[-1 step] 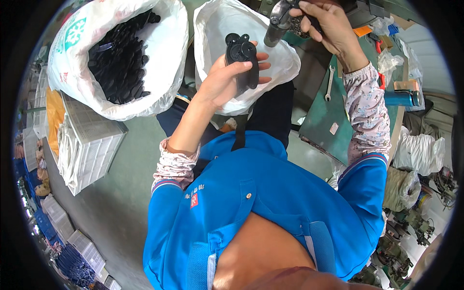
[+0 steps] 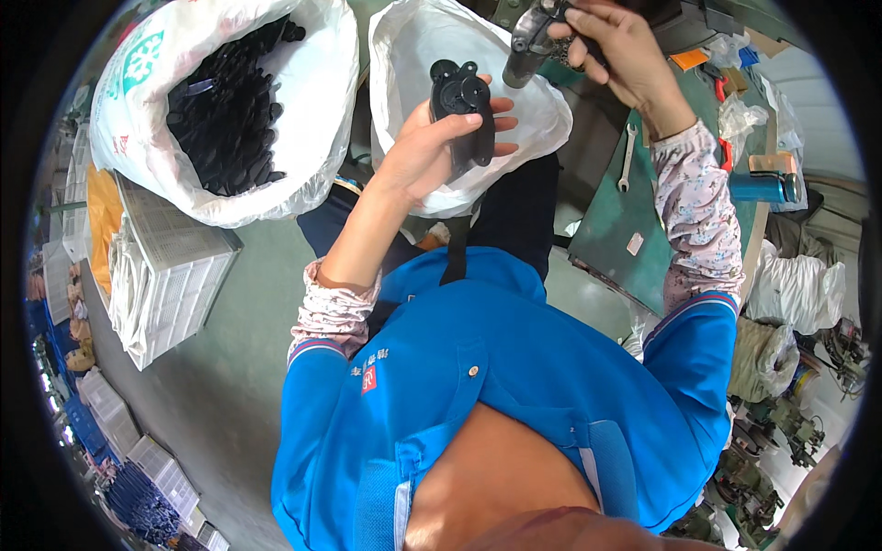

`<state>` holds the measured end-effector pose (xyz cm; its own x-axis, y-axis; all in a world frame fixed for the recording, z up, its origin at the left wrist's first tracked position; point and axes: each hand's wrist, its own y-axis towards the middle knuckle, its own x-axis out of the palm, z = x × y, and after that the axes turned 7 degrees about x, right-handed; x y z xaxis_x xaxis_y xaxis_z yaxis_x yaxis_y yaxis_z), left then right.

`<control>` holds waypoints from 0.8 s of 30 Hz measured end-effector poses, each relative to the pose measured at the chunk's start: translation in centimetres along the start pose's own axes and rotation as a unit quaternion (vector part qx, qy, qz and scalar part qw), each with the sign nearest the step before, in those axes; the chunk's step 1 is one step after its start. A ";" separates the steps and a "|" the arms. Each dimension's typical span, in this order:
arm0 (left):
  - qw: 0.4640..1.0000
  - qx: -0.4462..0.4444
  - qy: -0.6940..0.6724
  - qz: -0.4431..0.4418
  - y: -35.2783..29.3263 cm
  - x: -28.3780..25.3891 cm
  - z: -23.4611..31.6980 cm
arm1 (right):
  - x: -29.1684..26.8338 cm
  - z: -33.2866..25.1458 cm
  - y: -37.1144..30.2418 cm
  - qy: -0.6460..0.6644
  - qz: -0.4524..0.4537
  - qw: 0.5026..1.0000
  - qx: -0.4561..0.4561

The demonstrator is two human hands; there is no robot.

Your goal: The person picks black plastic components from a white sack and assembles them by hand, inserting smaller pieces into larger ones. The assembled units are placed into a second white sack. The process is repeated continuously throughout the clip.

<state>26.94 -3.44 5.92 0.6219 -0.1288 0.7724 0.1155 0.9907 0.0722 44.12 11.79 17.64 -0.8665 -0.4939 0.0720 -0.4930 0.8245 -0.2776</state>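
Observation:
My left hand (image 2: 430, 145) is closed around black plastic pieces (image 2: 459, 96) with rounded ends and round bosses, thumb across the front and fingertips showing at the far side. It is above the mouth of a white plastic bag (image 2: 395, 55). At the top, my right hand (image 2: 617, 48) has its fingers curled beside a dark, shiny cylindrical machine part (image 2: 525, 60). Something dark shows between those fingers, but its kind cannot be made out. Left of my hands, a second white bag (image 2: 317, 101) stands open, full of similar small black pieces (image 2: 220, 119).
On the right, a green bench (image 2: 606, 216) carries a wrench (image 2: 627, 158) and a blue bottle (image 2: 761, 188). A white plastic crate (image 2: 188, 294) stands to the left on the grey-green floor (image 2: 248, 367). White sacks (image 2: 797, 294) are piled at the far right.
My right hand has shifted very slightly. My left hand keeps its hold on the black pieces, almost unmoved.

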 end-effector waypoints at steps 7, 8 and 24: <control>1.000 -0.003 0.024 -0.013 0.7 0.4 -0.8 | 0.4 9.0 -3.8 -0.134 0.041 0.989 -0.056; 0.999 -0.008 0.029 -0.019 0.8 0.6 -1.0 | 0.5 10.5 -4.0 -0.183 0.022 0.976 -0.118; 0.988 -0.012 0.156 0.019 0.8 1.3 -1.7 | 0.4 9.8 -5.7 -0.200 -0.005 0.969 -0.146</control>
<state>29.17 -2.85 5.94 0.8335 -0.1033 0.5427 0.1045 0.9941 0.0287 47.30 4.19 9.84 -0.7910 -0.5216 -0.3198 -0.5526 0.8334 0.0075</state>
